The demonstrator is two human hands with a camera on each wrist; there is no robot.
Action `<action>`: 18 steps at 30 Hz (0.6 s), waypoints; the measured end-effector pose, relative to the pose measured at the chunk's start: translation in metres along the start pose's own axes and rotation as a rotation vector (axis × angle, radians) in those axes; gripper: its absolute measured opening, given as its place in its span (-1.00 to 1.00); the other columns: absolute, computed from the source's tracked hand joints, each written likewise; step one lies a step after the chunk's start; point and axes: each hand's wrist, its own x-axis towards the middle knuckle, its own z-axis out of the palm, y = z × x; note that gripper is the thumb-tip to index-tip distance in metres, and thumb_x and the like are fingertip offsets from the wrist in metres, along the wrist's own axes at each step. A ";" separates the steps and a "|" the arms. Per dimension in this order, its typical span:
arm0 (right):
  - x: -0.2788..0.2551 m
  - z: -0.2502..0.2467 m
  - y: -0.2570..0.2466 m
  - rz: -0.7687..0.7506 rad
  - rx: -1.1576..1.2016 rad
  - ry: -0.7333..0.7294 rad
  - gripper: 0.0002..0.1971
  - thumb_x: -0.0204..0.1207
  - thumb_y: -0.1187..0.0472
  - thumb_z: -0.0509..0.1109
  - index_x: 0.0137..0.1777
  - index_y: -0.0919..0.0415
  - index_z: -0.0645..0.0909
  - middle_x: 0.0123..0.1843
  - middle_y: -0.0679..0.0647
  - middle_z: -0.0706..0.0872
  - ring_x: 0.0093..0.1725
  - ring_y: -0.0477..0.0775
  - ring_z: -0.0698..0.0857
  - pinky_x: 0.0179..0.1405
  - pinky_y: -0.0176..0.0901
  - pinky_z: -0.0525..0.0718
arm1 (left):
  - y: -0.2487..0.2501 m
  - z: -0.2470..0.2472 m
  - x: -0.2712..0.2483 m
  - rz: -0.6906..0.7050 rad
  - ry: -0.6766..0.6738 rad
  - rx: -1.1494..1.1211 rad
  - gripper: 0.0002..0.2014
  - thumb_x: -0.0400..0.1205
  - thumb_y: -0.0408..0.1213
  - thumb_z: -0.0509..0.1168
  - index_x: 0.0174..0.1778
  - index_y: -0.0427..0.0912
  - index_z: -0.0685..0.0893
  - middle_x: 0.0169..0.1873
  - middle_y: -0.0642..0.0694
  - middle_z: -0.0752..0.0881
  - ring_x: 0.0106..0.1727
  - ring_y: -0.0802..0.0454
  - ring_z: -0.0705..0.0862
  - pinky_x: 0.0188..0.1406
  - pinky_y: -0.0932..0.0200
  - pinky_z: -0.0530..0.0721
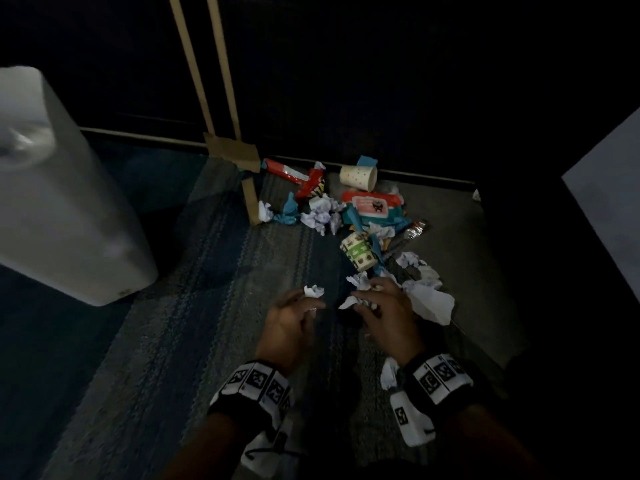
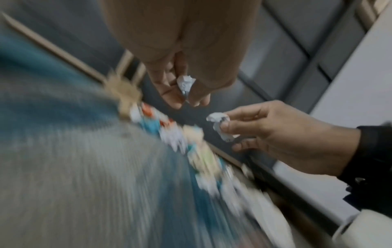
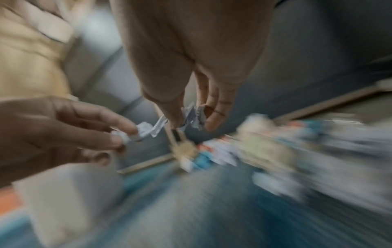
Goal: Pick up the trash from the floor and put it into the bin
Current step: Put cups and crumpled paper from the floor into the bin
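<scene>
My left hand (image 1: pixel 304 304) pinches a small crumpled white paper ball (image 1: pixel 313 291) above the blue-grey carpet; the left wrist view shows the same paper ball (image 2: pixel 185 83) between thumb and fingers. My right hand (image 1: pixel 367 299) grips crumpled white paper (image 1: pixel 360 284), and the right wrist view shows that paper (image 3: pixel 194 115) between its fingers. Both hands hover close together, just in front of the trash pile (image 1: pixel 349 216). The white bin (image 1: pixel 59 188) stands at the left, its opening blurred.
The pile holds a dotted paper cup (image 1: pixel 358 176), a red wrapper (image 1: pixel 311 181), a wet-wipes pack (image 1: pixel 372 206), a small patterned carton (image 1: pixel 358 252), blue scraps and several paper balls. A white tissue (image 1: pixel 434 303) lies right of my hand. A dark wall backs the pile.
</scene>
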 end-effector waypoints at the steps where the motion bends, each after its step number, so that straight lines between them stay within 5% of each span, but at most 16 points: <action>1: 0.012 0.002 -0.014 -0.047 0.024 0.015 -0.80 0.54 0.26 0.48 0.14 0.11 0.78 0.36 0.05 0.56 0.27 0.09 0.63 0.21 0.03 0.72 | 0.000 -0.012 0.006 0.004 0.050 0.003 -0.75 0.58 -0.47 0.30 -0.04 -0.07 0.80 0.11 -0.04 0.71 0.05 0.10 0.70 0.04 0.25 0.66; 4: 0.049 0.007 -0.068 -0.182 0.082 0.068 -0.82 0.52 0.27 0.49 0.11 0.17 0.79 0.34 0.06 0.59 0.29 0.03 0.61 0.26 -0.09 0.66 | 0.000 -0.060 0.023 0.062 0.221 0.028 -0.79 0.56 -0.47 0.34 -0.09 -0.10 0.80 0.04 0.11 0.68 0.01 0.29 0.64 -0.02 0.37 0.64; 6: 0.073 0.011 -0.108 -0.283 0.131 0.110 -0.80 0.51 0.28 0.51 0.11 0.16 0.80 0.29 0.03 0.61 0.25 -0.07 0.61 0.26 -0.31 0.61 | -0.001 -0.096 0.034 0.073 0.312 0.077 -0.80 0.54 -0.49 0.37 -0.05 -0.12 0.80 0.08 0.04 0.69 0.07 0.21 0.65 0.04 0.41 0.62; 9: 0.105 0.020 -0.173 -0.405 0.206 0.127 -0.76 0.47 0.28 0.55 0.13 0.12 0.79 0.22 0.02 0.64 0.15 -0.19 0.60 0.17 -0.65 0.45 | -0.002 -0.155 0.049 -0.021 0.395 0.155 -0.74 0.56 -0.40 0.35 0.12 -0.08 0.76 0.34 -0.08 0.60 0.35 -0.01 0.57 0.31 0.20 0.54; 15: 0.150 0.042 -0.305 -0.679 0.387 0.143 -0.77 0.50 0.20 0.52 0.15 0.11 0.79 0.16 0.02 0.64 0.12 -0.05 0.67 0.12 -0.20 0.68 | -0.017 -0.286 0.060 -0.042 0.802 0.278 -0.71 0.54 -0.29 0.38 0.18 -0.01 0.69 0.48 -0.08 0.43 0.40 -0.09 0.53 0.20 -0.10 0.66; 18: 0.160 0.055 -0.363 -0.784 0.376 0.152 -0.76 0.50 0.27 0.51 0.16 0.17 0.78 0.22 0.12 0.63 0.16 0.00 0.66 0.11 -0.26 0.66 | -0.025 -0.335 0.060 -0.096 0.914 0.340 -0.70 0.50 -0.35 0.41 0.15 -0.06 0.72 0.45 -0.13 0.47 0.40 -0.07 0.53 0.30 0.17 0.59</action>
